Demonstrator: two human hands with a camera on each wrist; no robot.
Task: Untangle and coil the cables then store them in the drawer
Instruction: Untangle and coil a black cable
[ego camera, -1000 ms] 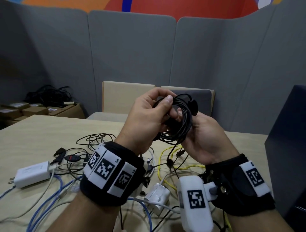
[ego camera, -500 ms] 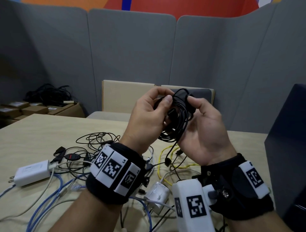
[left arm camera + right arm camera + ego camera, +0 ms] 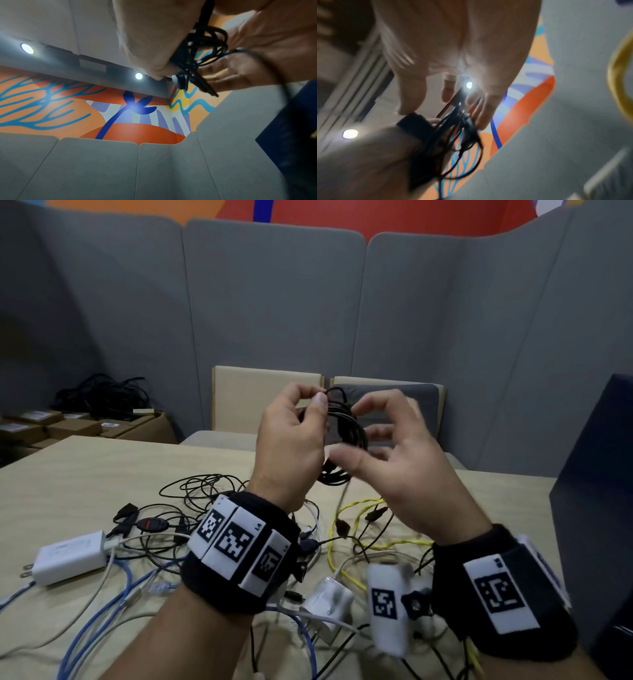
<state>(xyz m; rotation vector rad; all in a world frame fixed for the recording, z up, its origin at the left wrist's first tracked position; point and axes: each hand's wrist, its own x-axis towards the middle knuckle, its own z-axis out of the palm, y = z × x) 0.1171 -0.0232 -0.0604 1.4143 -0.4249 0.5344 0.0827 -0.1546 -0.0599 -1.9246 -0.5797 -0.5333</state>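
Observation:
A coil of thin black cable [image 3: 346, 433] hangs in the air above the table between both hands. My left hand [image 3: 308, 412] pinches the top of the coil with thumb and curled fingers. My right hand [image 3: 376, 436] is blurred, its fingers spread loosely around the coil's right side without a grip. A loose tail of the cable [image 3: 342, 498] drops to the table. In the left wrist view the coil [image 3: 202, 54] lies against my left thumb. The right wrist view shows the coil [image 3: 453, 135] just past my straight right fingers [image 3: 484, 115].
A tangle lies on the table [image 3: 85, 474] below the hands: yellow cable [image 3: 356, 505], blue cables [image 3: 126, 577], black cables [image 3: 202, 487], a white charger [image 3: 68, 558], a small white adapter [image 3: 329, 607]. A dark blue cabinet [image 3: 599, 508] stands at right. Cardboard boxes [image 3: 68, 426] sit far left.
My right hand has let go of the coil and spread its fingers. The left hand keeps its pinch, and both hands have risen slightly.

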